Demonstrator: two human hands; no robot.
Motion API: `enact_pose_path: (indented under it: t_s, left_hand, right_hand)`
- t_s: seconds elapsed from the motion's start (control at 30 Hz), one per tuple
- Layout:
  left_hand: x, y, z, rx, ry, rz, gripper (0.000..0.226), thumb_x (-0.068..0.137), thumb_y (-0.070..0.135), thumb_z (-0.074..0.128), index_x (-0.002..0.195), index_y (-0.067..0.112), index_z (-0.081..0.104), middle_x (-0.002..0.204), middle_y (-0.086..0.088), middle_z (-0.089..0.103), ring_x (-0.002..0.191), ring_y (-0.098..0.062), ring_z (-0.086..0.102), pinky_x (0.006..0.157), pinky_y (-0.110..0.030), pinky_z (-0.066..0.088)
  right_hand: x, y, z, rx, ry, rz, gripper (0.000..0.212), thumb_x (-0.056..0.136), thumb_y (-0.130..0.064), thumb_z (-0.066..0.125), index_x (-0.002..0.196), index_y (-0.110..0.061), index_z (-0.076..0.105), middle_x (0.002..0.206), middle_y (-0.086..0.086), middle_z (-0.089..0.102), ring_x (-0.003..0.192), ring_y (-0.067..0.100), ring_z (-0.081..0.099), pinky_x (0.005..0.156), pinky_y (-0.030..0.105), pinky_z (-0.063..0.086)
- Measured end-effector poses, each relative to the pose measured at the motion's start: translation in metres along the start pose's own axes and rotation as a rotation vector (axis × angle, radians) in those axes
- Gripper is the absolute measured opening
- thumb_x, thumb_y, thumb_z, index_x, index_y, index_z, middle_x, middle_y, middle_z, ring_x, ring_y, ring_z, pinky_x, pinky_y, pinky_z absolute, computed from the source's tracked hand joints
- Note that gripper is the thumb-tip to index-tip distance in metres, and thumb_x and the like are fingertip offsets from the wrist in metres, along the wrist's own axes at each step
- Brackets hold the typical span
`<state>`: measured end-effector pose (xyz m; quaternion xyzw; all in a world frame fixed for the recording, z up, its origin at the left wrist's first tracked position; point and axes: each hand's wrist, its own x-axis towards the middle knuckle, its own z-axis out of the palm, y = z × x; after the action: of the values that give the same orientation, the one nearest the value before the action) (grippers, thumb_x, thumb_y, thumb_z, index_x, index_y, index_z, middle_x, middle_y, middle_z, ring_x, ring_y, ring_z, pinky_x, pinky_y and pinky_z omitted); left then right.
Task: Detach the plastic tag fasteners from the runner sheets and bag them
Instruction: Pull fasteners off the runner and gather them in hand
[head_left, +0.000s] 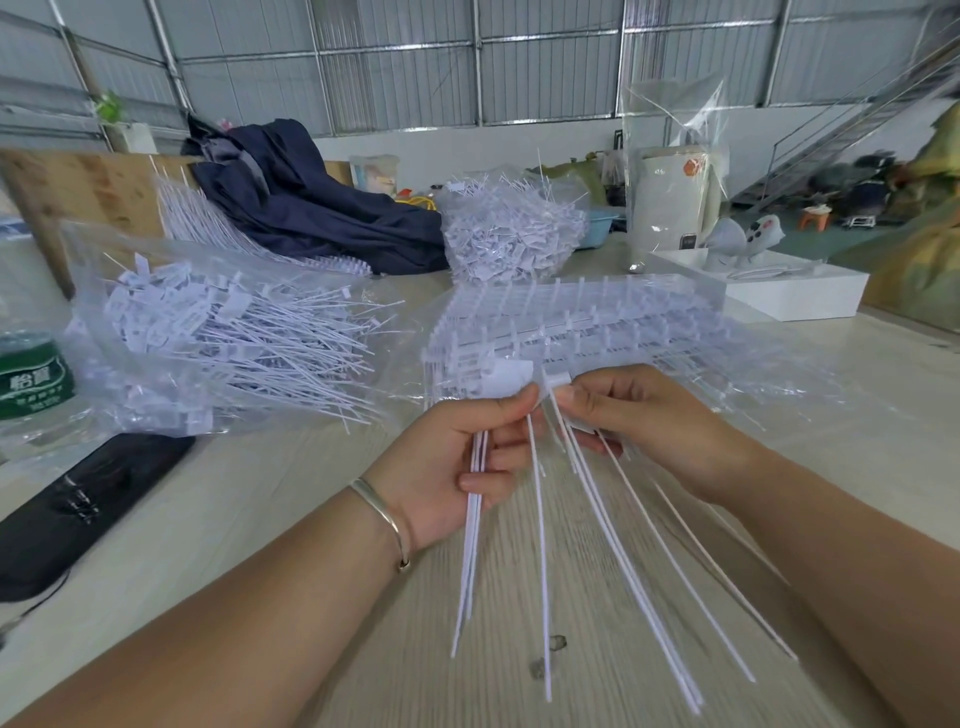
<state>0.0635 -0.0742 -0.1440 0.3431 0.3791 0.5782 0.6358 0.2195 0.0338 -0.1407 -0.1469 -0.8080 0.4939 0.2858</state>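
Pale wood-grain table | your left hand grips detached fasteners; right hand pinches one fastener head | twist cleanly, keep tails aligned.

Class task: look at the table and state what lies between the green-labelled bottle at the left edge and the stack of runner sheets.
In the head view, between the bottle and the runner sheets lies an open clear bag of loose detached fasteners.
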Motion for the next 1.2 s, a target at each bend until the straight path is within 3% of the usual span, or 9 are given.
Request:
enact_pose_path:
  t_s: [0.13,0.3,0.43,0.57,0.7,0.83,1.0,1.2]
  left_hand:
    - [0.0,0.004,-0.001,0.022,0.082,0.032,0.016,0.079,0.023,0.063,0.078,0.013,0.051,0.06,0.001,0.055,0.039,-0.004,0.033,0.028,-0.012,0.017]
    - [0.003,0.008,-0.009,-0.004,0.265,0.13,0.021,0.083,0.022,0.06,0.074,0.018,0.042,0.053,0.005,0.04,0.036,-0.003,0.026,0.033,-0.015,0.01]
    - [0.004,0.006,-0.01,0.082,0.345,0.171,0.02,0.075,0.01,0.067,0.067,0.015,0.049,0.058,0.005,0.032,0.039,-0.003,0.022,0.034,-0.014,0.01]
    - [0.006,0.002,-0.008,0.125,0.396,0.138,0.011,0.088,0.005,0.061,0.077,0.008,0.058,0.063,0.0,0.042,0.044,-0.005,0.033,0.032,-0.012,0.021]
    - [0.005,0.001,-0.006,0.088,0.396,0.079,0.014,0.089,0.021,0.065,0.081,0.014,0.056,0.062,-0.003,0.051,0.045,-0.008,0.042,0.035,-0.013,0.033]
    - [0.003,0.001,-0.006,0.072,0.346,-0.011,0.028,0.089,0.035,0.061,0.072,0.017,0.048,0.06,0.002,0.042,0.036,-0.003,0.026,0.029,-0.012,0.019]
    - [0.003,-0.001,-0.004,0.103,0.326,-0.066,0.026,0.08,0.037,0.069,0.076,0.016,0.053,0.057,0.005,0.035,0.033,-0.002,0.024,0.028,-0.013,0.016]
    - [0.001,0.0,-0.004,0.162,0.272,-0.057,0.018,0.064,0.03,0.08,0.058,0.024,0.064,0.057,0.009,0.024,0.038,-0.002,0.017,0.032,-0.014,0.01]
  right_hand:
    - [-0.001,-0.003,-0.001,-0.07,0.058,0.036,0.046,0.076,-0.058,0.066,0.054,-0.019,0.054,0.056,0.006,0.045,0.055,0.015,0.039,0.057,0.022,0.033]
    - [0.0,-0.002,-0.008,-0.097,0.122,0.054,0.046,0.07,-0.052,0.07,0.063,-0.008,0.058,0.056,0.003,0.048,0.051,0.011,0.04,0.052,0.013,0.033]
    - [0.0,-0.001,-0.011,-0.082,0.143,0.062,0.042,0.071,-0.047,0.074,0.066,-0.008,0.061,0.056,0.002,0.047,0.05,0.01,0.039,0.051,0.017,0.032]
    - [0.0,0.0,-0.01,-0.149,0.118,0.08,0.028,0.08,-0.027,0.076,0.061,-0.015,0.058,0.054,-0.003,0.04,0.049,0.008,0.035,0.054,0.025,0.027]
    - [0.001,0.001,-0.01,-0.203,0.145,0.082,0.031,0.081,-0.022,0.076,0.059,-0.017,0.055,0.048,-0.011,0.039,0.045,0.004,0.034,0.053,0.022,0.027]
    - [0.001,0.001,-0.01,-0.281,0.168,0.07,0.033,0.081,-0.025,0.075,0.059,-0.017,0.052,0.043,-0.015,0.037,0.041,0.002,0.035,0.048,0.014,0.026]
    - [0.002,0.003,-0.01,-0.361,0.175,0.045,0.031,0.081,-0.025,0.075,0.06,-0.015,0.055,0.043,-0.016,0.039,0.042,0.002,0.038,0.046,0.014,0.025]
    - [0.003,0.005,-0.01,-0.425,0.101,0.0,0.03,0.079,-0.028,0.078,0.072,-0.002,0.064,0.048,-0.016,0.044,0.046,0.0,0.04,0.048,0.011,0.03]
